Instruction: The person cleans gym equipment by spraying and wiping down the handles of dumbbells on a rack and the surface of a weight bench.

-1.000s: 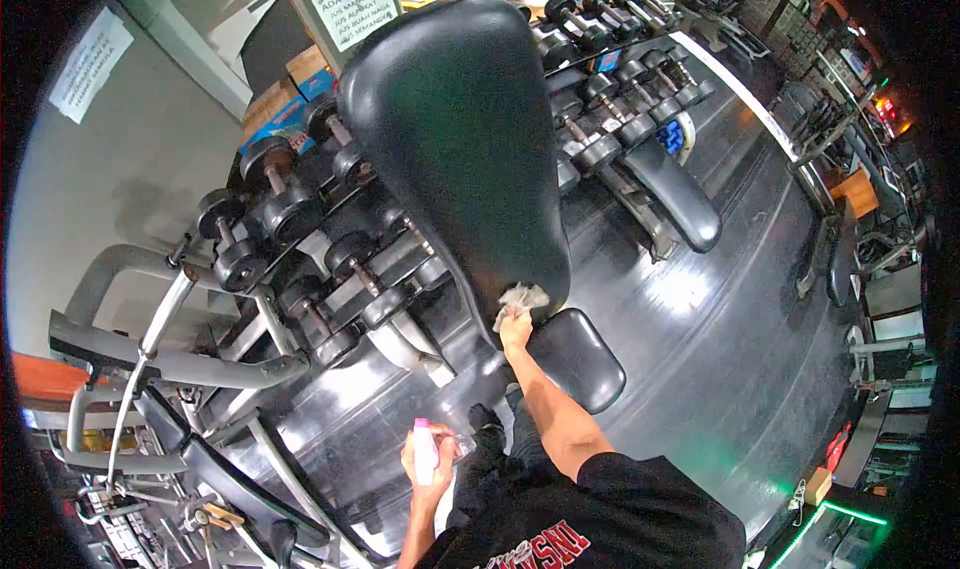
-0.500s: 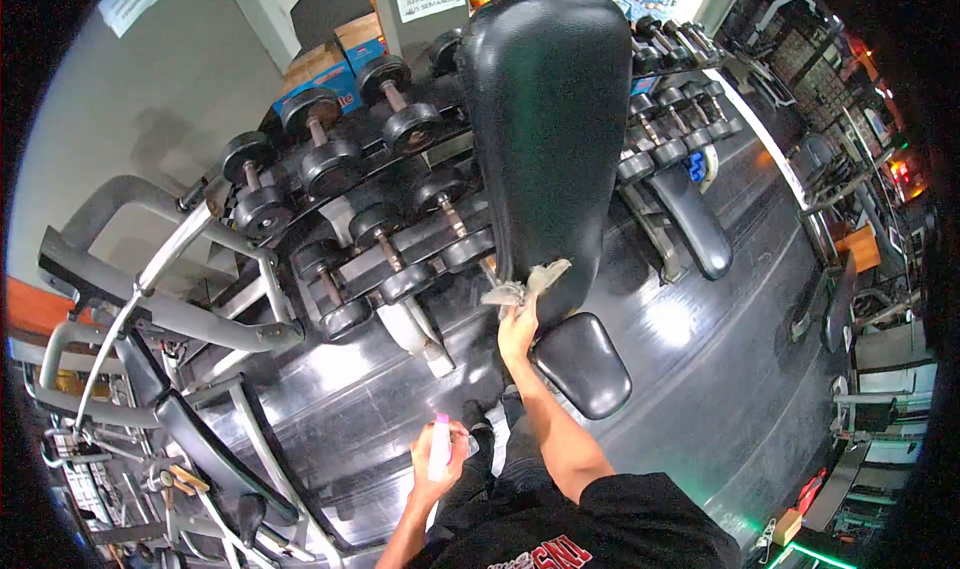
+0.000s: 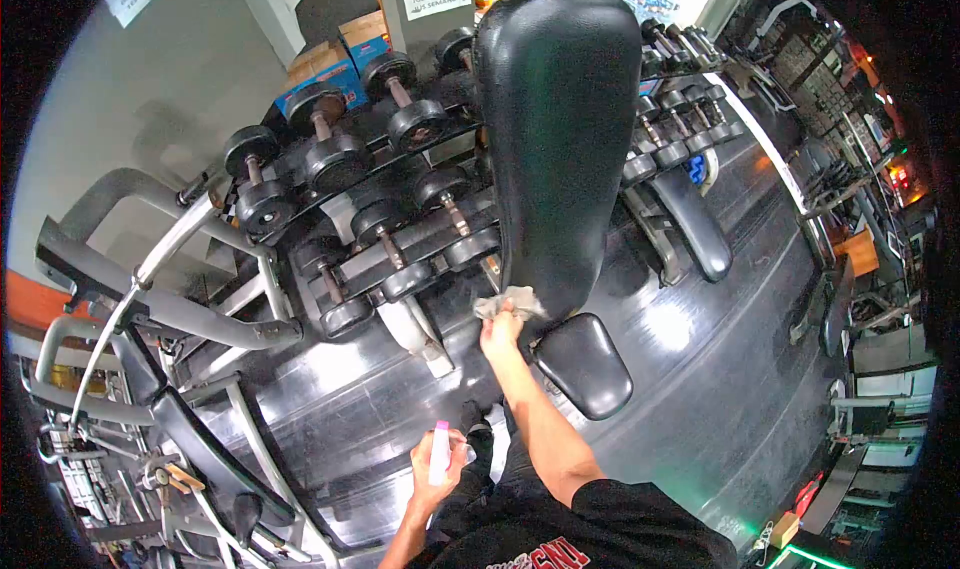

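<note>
Cloth at the lower edge of the bench backrest.

Head view: the right hand (image 3: pixel 499 331) is closed on a cloth (image 3: pixel 508 303), pressed to the bottom left edge of the black backrest (image 3: pixel 558 139), just above the seat (image 3: pixel 584 364). The left hand (image 3: pixel 436 462) is wrapped around a spray bottle (image 3: pixel 440 451), low near the body. The dumbbell rack (image 3: pixel 380 219) stands close on the left; open dark floor (image 3: pixel 720 369) lies on the right.

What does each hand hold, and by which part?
The right hand grips a crumpled grey cloth by its bunched lower part, against the black padded backrest. The left hand wraps the body of a clear spray bottle with pink top.
</note>
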The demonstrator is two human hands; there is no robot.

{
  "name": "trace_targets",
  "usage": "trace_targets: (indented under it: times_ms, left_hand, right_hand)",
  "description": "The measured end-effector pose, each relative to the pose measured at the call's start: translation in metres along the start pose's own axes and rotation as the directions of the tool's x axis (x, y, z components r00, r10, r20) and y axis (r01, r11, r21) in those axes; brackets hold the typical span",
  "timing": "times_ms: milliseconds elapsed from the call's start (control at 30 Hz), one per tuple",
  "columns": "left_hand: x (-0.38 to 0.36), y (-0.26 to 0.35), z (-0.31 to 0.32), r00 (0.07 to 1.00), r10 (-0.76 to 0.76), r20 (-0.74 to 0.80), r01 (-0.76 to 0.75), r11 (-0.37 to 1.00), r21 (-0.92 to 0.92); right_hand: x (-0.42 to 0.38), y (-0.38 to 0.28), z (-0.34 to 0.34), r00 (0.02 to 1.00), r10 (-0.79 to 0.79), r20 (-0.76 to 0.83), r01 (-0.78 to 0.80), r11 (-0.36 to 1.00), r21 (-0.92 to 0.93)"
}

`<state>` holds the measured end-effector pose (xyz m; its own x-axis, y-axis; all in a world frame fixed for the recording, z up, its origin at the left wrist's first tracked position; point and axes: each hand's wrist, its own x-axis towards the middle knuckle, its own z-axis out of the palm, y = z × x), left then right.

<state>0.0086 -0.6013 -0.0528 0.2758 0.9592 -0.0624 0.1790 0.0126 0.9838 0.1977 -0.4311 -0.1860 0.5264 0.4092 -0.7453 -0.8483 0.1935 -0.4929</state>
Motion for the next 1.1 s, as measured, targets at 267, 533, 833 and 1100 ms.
trace_targets:
  times_ms: [267,533,833,1100]
  left_hand:
    - [0.009,0.004,0.001,0.999,-0.053,-0.011,0.053,0.998,0.037]
    - [0.019,0.004,0.001,0.999,-0.030,0.028,0.028,0.999,0.045]
    - [0.032,-0.012,0.015,0.998,-0.042,0.041,0.045,0.997,-0.065]
    - [0.036,-0.007,0.049,0.997,-0.040,0.061,0.041,0.999,-0.015]
  right_hand:
    - [0.110,0.059,-0.021,0.731,0.254,0.634,-0.653,0.532,0.539]
    - [0.067,-0.020,-0.047,0.836,0.391,0.385,-0.543,0.488,0.684]
    - [0.106,-0.213,-0.057,0.924,-0.027,0.382,-0.035,0.988,0.153]
    - [0.191,-0.295,-0.053,0.717,-0.605,0.346,0.661,0.430,-0.615]
